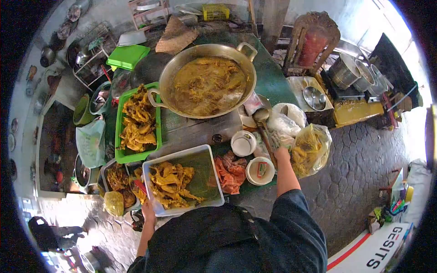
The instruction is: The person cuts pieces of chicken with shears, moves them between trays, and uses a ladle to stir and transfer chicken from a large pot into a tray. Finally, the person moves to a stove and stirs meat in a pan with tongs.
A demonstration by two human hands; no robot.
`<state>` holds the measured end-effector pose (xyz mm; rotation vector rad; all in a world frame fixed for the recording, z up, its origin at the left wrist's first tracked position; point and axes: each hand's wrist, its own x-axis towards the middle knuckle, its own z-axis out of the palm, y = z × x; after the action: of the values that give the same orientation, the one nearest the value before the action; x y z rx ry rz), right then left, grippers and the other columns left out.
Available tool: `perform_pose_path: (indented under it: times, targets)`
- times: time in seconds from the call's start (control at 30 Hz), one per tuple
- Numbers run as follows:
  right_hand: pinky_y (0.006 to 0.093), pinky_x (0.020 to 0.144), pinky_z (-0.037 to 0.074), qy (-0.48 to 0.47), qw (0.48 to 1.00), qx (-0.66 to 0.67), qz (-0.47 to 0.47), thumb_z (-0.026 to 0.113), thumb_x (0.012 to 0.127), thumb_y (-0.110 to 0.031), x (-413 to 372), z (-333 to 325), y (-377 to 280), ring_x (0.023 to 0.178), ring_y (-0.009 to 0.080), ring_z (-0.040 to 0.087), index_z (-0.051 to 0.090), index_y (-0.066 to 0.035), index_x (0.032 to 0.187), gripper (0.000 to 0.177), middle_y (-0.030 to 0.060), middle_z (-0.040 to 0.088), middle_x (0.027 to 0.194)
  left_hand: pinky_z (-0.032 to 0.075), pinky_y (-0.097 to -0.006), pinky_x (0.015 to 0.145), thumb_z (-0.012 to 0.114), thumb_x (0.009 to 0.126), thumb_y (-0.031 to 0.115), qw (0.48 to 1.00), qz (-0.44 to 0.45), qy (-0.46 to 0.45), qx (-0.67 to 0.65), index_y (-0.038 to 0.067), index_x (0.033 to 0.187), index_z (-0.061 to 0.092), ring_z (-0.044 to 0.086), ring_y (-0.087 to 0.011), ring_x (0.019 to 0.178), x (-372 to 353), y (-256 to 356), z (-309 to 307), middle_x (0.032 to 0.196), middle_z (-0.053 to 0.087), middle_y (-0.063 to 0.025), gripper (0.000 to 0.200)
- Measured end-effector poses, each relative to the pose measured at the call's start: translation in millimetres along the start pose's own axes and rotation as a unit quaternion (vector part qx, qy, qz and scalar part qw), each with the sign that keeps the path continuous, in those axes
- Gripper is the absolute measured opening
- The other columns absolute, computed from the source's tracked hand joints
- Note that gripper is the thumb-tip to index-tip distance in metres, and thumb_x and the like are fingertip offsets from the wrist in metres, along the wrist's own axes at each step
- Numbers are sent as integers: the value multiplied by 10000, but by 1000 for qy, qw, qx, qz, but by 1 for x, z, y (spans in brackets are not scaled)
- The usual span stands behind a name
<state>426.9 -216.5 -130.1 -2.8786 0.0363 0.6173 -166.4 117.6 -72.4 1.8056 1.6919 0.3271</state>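
My left hand (148,211) is at the lower left corner of a clear plastic container (207,182), its fingers closed at the rim and partly hidden. Yellow chicken pieces (170,182) lie in that container, mostly on its left side. A red object (140,185) shows just above the same hand. My right hand (282,154) reaches down between the wooden handle of a ladle (261,115) and a clear plastic bag (314,148) of yellow food. Its fingers are hidden, so its grip does not show. White tubs (243,143) stand left of it.
A large two-handled pan (166,86) of chicken in yellow liquid stands at the table's far side. Left of it is a green tray (159,125) heaped with chicken. Orange plastic (229,173) lies beside the tubs. A wooden chair (314,41) and steel pots (344,70) are at right.
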Motion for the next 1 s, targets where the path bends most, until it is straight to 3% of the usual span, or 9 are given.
perform_pose_path:
  times: [0.23, 0.33, 0.43, 0.5, 0.6, 0.73, 0.8, 0.87, 1.0]
  targets:
    - [453, 788, 492, -75, 987, -84, -115, 625, 726, -239, 19, 3, 10, 943, 393, 600, 661, -27, 924, 293, 228, 621, 1017, 447, -369, 698, 509, 872, 287, 993, -66, -5, -102, -17, 890, 569, 571, -248, 753, 36, -67, 28, 811, 609, -140, 311]
    - [433, 784, 492, -41, 991, -35, -119, 658, 697, -269, 4, -11, 11, 936, 410, 584, 661, -25, 941, 345, 255, 610, 998, 437, -384, 698, 498, 859, 254, 996, -15, 28, -86, -9, 848, 536, 552, -286, 738, 30, -63, 32, 774, 573, -152, 265]
    - [436, 780, 486, 95, 979, 31, -176, 654, 719, -264, 6, -2, 20, 935, 399, 574, 634, -29, 972, 346, 241, 602, 987, 435, -382, 705, 494, 860, 244, 997, -4, 33, -68, -1, 861, 536, 547, -306, 749, 29, -71, 38, 787, 561, -168, 248]
    - [459, 778, 479, 193, 907, -225, -298, 595, 774, -208, 18, 9, 27, 940, 373, 573, 587, -40, 988, 272, 203, 588, 985, 433, -375, 711, 492, 862, 234, 996, 23, 62, -62, 1, 860, 530, 542, -305, 753, 29, -65, 39, 796, 557, -168, 236]
    - [493, 767, 475, 163, 978, -11, -131, 530, 807, -152, -27, -39, -14, 939, 352, 585, 558, -59, 987, 204, 171, 588, 1022, 420, -379, 744, 492, 884, 270, 998, -9, 8, -60, 4, 873, 542, 524, -307, 800, 39, -75, 37, 836, 544, -152, 271]
    - [494, 778, 478, 215, 965, -89, -122, 508, 819, -162, -31, -62, -28, 979, 350, 588, 557, -61, 1006, 218, 180, 602, 1053, 404, -402, 764, 486, 906, 295, 999, -23, 21, -31, 8, 905, 558, 501, -316, 815, 21, -40, 31, 856, 520, -139, 296]
    - [489, 788, 479, 111, 993, -24, -30, 485, 841, -216, -49, -90, -45, 991, 358, 594, 551, -73, 1016, 236, 197, 608, 1070, 403, -401, 767, 484, 907, 290, 991, -2, 47, -123, 6, 912, 562, 503, -318, 817, 42, -90, 59, 855, 521, -140, 295]
    - [498, 797, 473, 106, 994, -14, -32, 469, 849, -256, -54, -106, -44, 984, 370, 595, 547, -74, 1027, 265, 211, 613, 1048, 403, -400, 770, 483, 908, 286, 974, 19, 73, -213, 4, 918, 566, 505, -321, 820, 44, -105, 65, 854, 522, -142, 295]
    - [524, 804, 448, 110, 986, 26, -126, 534, 793, -451, -56, -138, -20, 966, 408, 586, 570, -118, 1136, 479, 242, 611, 1008, 421, -403, 749, 478, 906, 293, 994, -60, 11, -93, 5, 946, 589, 544, -319, 851, 21, -31, 35, 886, 565, -150, 311]
